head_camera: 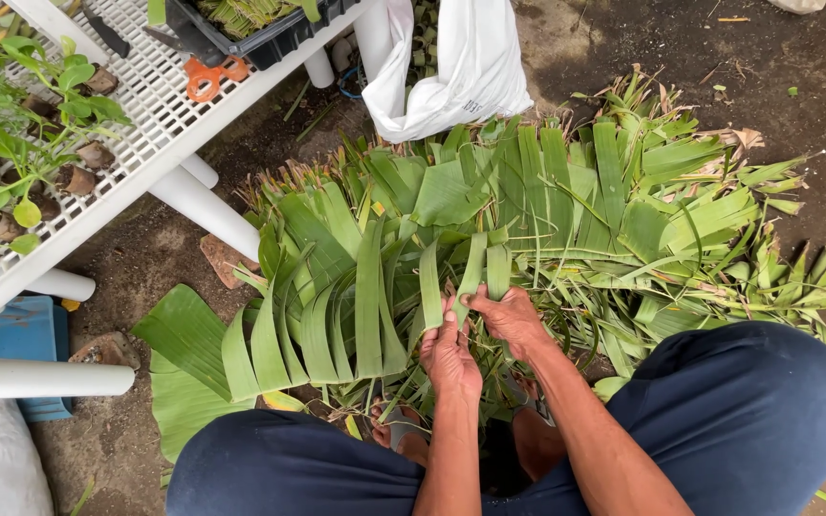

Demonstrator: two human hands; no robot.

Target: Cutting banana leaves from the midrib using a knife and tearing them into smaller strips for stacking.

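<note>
A big heap of green banana-leaf strips (528, 210) lies on the dirt ground in front of my knees. My left hand (449, 355) and my right hand (509, 320) meet at the near edge of the heap. Both pinch the lower ends of narrow leaf strips (475, 268) that stand up from my fingers. My right fingers close on one strip's end, and my left fingertips grip the strip beside it. My dark blue trouser legs (738, 411) frame the bottom of the view, with my sandalled feet between them.
A white slatted bench (145, 105) on white pipe legs runs along the upper left, bearing potted plants (21, 124), orange-handled scissors (214, 75) and a black tray (260, 33). A white plastic bag (451, 67) hangs at top centre. A blue box (21, 334) sits at left.
</note>
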